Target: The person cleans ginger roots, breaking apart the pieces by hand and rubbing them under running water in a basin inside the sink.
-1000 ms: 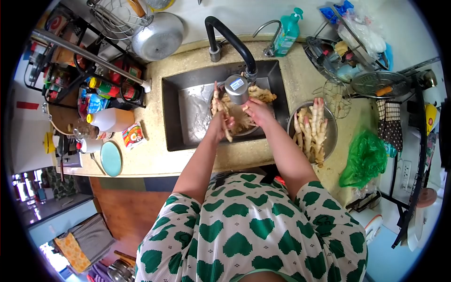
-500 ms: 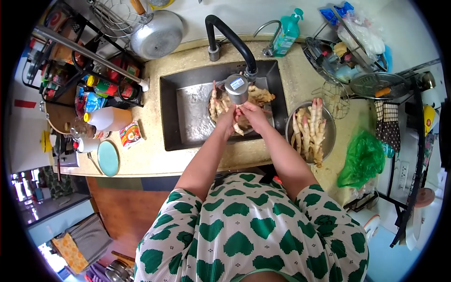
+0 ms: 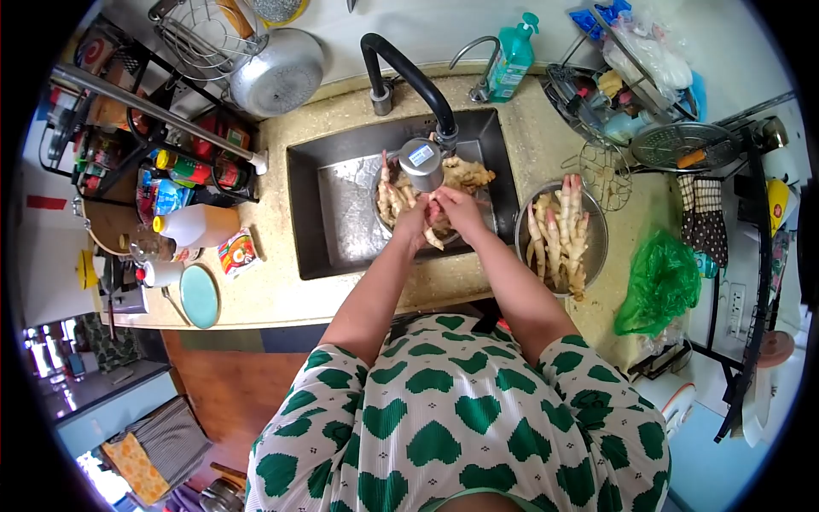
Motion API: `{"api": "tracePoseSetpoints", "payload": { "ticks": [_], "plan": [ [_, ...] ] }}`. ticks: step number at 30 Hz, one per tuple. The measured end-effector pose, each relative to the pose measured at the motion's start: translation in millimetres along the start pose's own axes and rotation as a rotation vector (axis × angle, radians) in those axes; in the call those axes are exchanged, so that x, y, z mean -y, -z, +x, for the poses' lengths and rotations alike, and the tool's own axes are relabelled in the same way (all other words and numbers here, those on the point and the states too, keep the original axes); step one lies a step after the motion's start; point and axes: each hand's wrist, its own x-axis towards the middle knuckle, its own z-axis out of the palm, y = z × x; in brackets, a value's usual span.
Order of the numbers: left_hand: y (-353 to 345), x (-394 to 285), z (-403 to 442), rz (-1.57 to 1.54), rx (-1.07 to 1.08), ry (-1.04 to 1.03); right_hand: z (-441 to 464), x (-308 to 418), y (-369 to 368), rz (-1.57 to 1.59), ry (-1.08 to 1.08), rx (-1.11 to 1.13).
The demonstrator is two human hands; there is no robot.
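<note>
My left hand [image 3: 413, 224] and my right hand [image 3: 459, 213] are close together over the sink [image 3: 339, 205], below the grey spray head of the black faucet [image 3: 422, 164]. Both are closed around a piece of young ginger [image 3: 434, 238], whose pale end sticks out beneath my fingers; a pink part shows between them. Much of that piece is hidden by the hands. Under them, a round metal bowl in the sink holds more knobbly ginger [image 3: 467, 174], some with pink tips. On the counter to the right, a metal bowl [image 3: 601, 260] contains long ginger stalks [image 3: 556, 239].
A wire rack [image 3: 607, 177] and a green plastic bag [image 3: 659, 286] are at the right. Behind the sink stands a green pump bottle [image 3: 512, 60]. Leftward are a jug of amber liquid [image 3: 200, 226], a snack packet [image 3: 237, 252] and a teal plate [image 3: 200, 296].
The view has shifted slightly. Both hands stay under the faucet, still around the ginger, with their fingers only slightly moved.
</note>
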Motion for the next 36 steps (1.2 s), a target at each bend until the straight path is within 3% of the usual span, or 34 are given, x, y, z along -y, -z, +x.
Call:
{"api": "tracePoseSetpoints", "payload": {
  "ticks": [5, 8, 11, 14, 17, 19, 23, 24, 27, 28, 29, 31, 32, 35, 36],
  "plan": [
    [-14.0, -4.4, -12.8, 0.215, -0.074, -0.037, -11.4, 23.4, -1.0, 0.059, -0.001, -0.036],
    [-24.1, -10.0, -24.8, 0.405, -0.125, -0.062, -3.7, 4.3, 9.6, -0.202, 0.009, -0.098],
    [-23.9, -10.1, -31.1, 0.419, -0.105, -0.037, -14.5, 19.3, 6.4, 0.238, -0.133, -0.180],
    [-17.2, -2.2, -26.3, 0.195, -0.015, 0.049, -17.9, 3.8, 21.8, -0.164, -0.216, -0.047],
    [-25.3, 4.7, -21.5, -0.142, 0.030, 0.111, -24.6, -21.8, 16.2, -0.668, -0.099, -0.031],
    [-22.5, 17.1, -2.6, -0.245, 0.120, 0.069, -54.0, 15.9, 2.5, -0.761, -0.021, -0.068],
    [-40.0, 12.7, -15.2, -0.083, 0.095, -0.003, -74.1, 47.9, -0.7, -0.870, -0.006, -0.075],
    [-37.3, 13.9, -13.9, 0.089, 0.073, -0.011, -70.7, 45.3, 1.0, -0.928, 0.001, -0.078],
    [-29.9, 21.0, -2.0, 0.429, 0.027, -0.349, -62.5, 22.3, 5.1, -1.043, 0.117, -0.113],
    [-34.0, 21.0, -5.7, 0.633, -0.146, -0.576, -62.9, 20.7, 4.2, -1.082, 0.137, -0.116],
    [-35.4, 17.4, -8.1, 0.764, -0.158, -0.662, -63.1, 19.1, 4.0, -1.121, 0.158, -0.119],
    [-41.8, 0.7, -21.6, 1.026, -0.181, -0.832, -66.8, 23.0, 5.8, -0.946, 0.096, -0.123],
    [-44.3, -9.1, -28.5, 1.085, -0.155, -0.812, -68.0, 26.7, 7.2, -0.859, 0.068, -0.124],
    [-38.2, -26.4, -35.7, 1.117, -0.096, -0.597, -82.0, 47.1, 15.6, -1.006, 0.181, -0.296],
    [-35.3, -33.3, -41.9, 1.188, -0.144, -0.616, -86.9, 57.1, 21.0, -1.080, 0.150, -0.287]
  ]
}}
